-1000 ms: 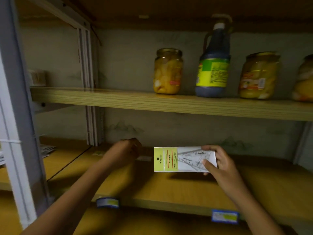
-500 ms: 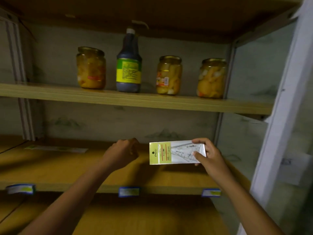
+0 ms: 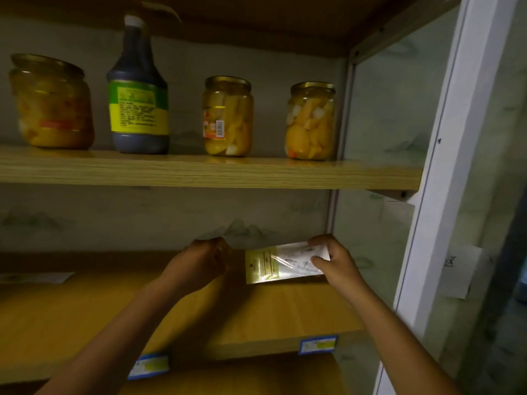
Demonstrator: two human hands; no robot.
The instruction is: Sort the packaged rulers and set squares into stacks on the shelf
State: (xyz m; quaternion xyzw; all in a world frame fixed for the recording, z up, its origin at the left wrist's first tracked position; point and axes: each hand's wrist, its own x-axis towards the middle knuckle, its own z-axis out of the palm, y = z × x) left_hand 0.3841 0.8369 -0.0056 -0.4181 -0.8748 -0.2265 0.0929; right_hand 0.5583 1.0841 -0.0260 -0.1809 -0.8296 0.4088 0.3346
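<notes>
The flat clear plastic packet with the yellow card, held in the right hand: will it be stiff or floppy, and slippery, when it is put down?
The flat clear plastic packet with the yellow card probably stays fairly stiff: gripped at one end by the right hand, it does not droop. Its glossy film suggests it may slide on the smooth wooden shelf. It looks light.

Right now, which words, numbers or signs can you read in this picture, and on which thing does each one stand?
No text reads clearly here.
Dark sauce bottle, green and yellow label: printed lines, too blurred.
Third jar: a barcode, digits too small.
Packaged set square in the right hand: print on yellow card, blurred.
Blue shelf tags: unreadable.
White paper note on the frame: a faint mark, unclear.
</notes>
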